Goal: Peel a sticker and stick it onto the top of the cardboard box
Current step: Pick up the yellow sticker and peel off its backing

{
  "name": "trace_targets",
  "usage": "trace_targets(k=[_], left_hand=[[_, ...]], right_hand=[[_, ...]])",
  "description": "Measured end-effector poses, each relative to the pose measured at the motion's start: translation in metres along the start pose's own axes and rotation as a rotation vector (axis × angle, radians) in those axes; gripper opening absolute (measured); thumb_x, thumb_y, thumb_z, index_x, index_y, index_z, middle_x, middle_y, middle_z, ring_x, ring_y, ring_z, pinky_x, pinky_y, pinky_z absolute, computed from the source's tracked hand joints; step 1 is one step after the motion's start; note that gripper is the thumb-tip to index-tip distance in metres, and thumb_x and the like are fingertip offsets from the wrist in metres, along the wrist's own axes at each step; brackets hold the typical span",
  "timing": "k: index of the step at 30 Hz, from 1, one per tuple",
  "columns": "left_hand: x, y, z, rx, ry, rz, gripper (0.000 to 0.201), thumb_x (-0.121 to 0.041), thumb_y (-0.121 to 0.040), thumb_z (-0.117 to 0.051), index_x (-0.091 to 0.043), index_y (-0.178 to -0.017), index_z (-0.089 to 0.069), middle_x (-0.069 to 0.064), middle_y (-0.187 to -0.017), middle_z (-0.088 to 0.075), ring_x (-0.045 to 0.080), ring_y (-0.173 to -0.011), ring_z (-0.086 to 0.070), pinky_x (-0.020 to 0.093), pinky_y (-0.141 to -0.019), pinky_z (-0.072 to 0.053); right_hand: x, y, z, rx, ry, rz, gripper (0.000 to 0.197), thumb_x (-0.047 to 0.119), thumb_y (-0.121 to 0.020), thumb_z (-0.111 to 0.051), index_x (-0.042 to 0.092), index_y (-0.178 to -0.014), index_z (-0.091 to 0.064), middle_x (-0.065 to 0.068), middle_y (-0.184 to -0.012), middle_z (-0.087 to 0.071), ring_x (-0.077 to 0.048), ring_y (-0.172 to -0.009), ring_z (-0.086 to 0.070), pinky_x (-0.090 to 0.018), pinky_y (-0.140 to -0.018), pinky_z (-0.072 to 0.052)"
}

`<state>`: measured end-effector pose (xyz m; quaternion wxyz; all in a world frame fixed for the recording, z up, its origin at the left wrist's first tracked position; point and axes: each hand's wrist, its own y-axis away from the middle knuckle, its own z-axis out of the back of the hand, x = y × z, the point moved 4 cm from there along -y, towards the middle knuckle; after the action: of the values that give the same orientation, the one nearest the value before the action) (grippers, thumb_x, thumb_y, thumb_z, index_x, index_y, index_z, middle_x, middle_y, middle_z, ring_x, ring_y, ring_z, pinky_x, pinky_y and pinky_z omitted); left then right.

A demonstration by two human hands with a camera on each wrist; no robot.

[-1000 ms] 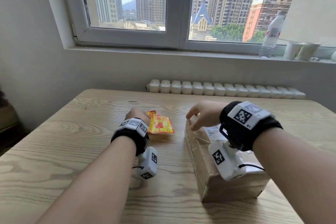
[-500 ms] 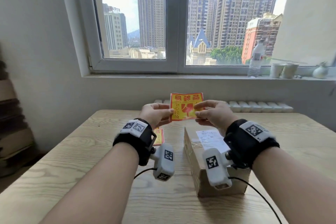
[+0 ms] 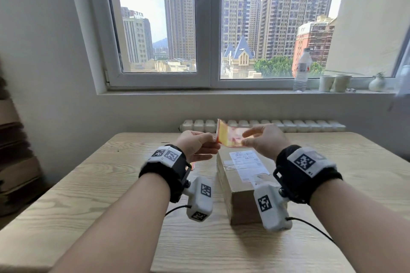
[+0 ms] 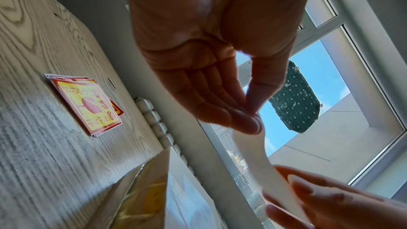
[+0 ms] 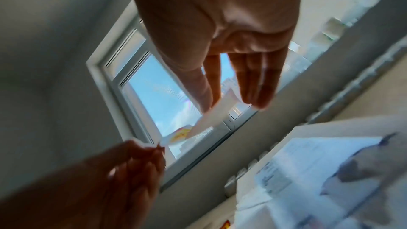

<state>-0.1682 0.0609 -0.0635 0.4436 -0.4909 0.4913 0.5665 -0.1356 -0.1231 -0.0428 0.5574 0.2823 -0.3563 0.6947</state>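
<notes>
A yellow-and-red sticker on its white backing hangs in the air above the far end of the cardboard box. My left hand pinches its left edge between thumb and fingers. My right hand pinches the right edge with thumb and forefinger. The sheet lies tilted and blurred, and its left corner curls upward. Its white underside faces the left wrist camera. The box lies lengthwise on the wooden table with a white shipping label on top.
A small stack of the same stickers lies on the table left of the box, mostly hidden by my left wrist in the head view. A radiator runs behind the table. A bottle and cups stand on the windowsill.
One second ago my left hand was at the sticker stack and my right on the box. Both then lifted a sticker upright; now it is tipped flatter and lower, its left corner curling.
</notes>
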Motion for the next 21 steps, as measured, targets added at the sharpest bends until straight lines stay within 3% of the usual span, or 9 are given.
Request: trace_targets(k=[1, 3, 7, 12, 15, 18, 21], left_hand=[[0.001, -0.001, -0.002, 0.002, 0.005, -0.009, 0.015, -0.008, -0.089, -0.059, -0.008, -0.077, -0.069, -0.002, -0.053, -0.072, 0.004, -0.045, -0.067, 0.02, -0.059, -0.055], [0.002, -0.002, -0.008, 0.018, 0.015, -0.026, 0.013, -0.009, -0.088, -0.061, -0.007, -0.079, -0.07, -0.002, -0.055, -0.073, 0.003, -0.045, -0.067, 0.019, -0.059, -0.054], [0.003, -0.003, -0.02, 0.098, 0.032, -0.051, 0.011, -0.011, -0.089, -0.062, -0.009, -0.084, -0.071, -0.002, -0.06, -0.075, 0.004, -0.051, -0.071, 0.019, -0.059, -0.057], [0.003, -0.004, -0.029, 0.168, -0.009, -0.059, 0.01, -0.01, -0.087, -0.066, -0.007, -0.092, -0.074, 0.0, -0.069, -0.077, 0.007, -0.058, -0.073, 0.021, -0.063, -0.058], [0.004, -0.007, -0.032, 0.178, -0.032, -0.067, 0.011, -0.012, -0.085, -0.069, -0.008, -0.093, -0.075, 0.001, -0.075, -0.077, 0.007, -0.061, -0.073, 0.024, -0.074, -0.057], [0.004, -0.009, -0.037, 0.176, -0.025, -0.081, 0.008, -0.012, -0.085, -0.068, -0.01, -0.09, -0.075, 0.002, -0.077, -0.076, 0.008, -0.063, -0.073, 0.027, -0.079, -0.056], [0.0, -0.009, -0.039, 0.133, 0.01, -0.116, 0.013, -0.006, -0.087, -0.061, -0.012, -0.079, -0.069, 0.006, -0.082, -0.073, 0.012, -0.069, -0.072, 0.027, -0.075, -0.058]], right_hand=[[0.001, 0.001, 0.0, -0.022, 0.125, 0.048, 0.022, 0.024, -0.08, -0.072, 0.016, -0.1, -0.074, -0.002, -0.102, -0.068, -0.015, -0.095, -0.062, -0.024, -0.078, -0.047], [0.006, 0.005, -0.002, -0.053, 0.124, 0.161, 0.03, 0.034, -0.078, -0.072, 0.018, -0.103, -0.075, 0.0, -0.107, -0.073, -0.015, -0.103, -0.065, -0.029, -0.093, -0.048], [0.013, 0.009, -0.011, 0.057, -0.166, 0.214, 0.027, 0.029, -0.075, -0.077, 0.009, -0.093, -0.078, -0.005, -0.086, -0.076, -0.013, -0.082, -0.068, -0.029, -0.078, -0.053], [0.004, 0.007, -0.009, 0.04, -0.165, 0.185, 0.024, 0.022, -0.073, -0.078, 0.008, -0.092, -0.079, -0.008, -0.087, -0.077, -0.013, -0.08, -0.069, -0.029, -0.08, -0.056], [-0.002, 0.005, -0.007, 0.063, -0.239, 0.145, 0.022, 0.014, -0.073, -0.078, 0.005, -0.093, -0.077, -0.01, -0.086, -0.076, -0.013, -0.076, -0.066, -0.028, -0.076, -0.054], [-0.009, 0.002, -0.006, 0.053, -0.331, 0.087, 0.016, 0.011, -0.074, -0.077, 0.003, -0.089, -0.077, -0.017, -0.088, -0.075, -0.019, -0.076, -0.066, -0.037, -0.08, -0.056], [-0.02, -0.004, -0.005, 0.012, -0.412, 0.002, 0.009, 0.011, -0.08, -0.073, 0.003, -0.084, -0.074, -0.021, -0.088, -0.074, -0.025, -0.077, -0.068, -0.042, -0.084, -0.058]])
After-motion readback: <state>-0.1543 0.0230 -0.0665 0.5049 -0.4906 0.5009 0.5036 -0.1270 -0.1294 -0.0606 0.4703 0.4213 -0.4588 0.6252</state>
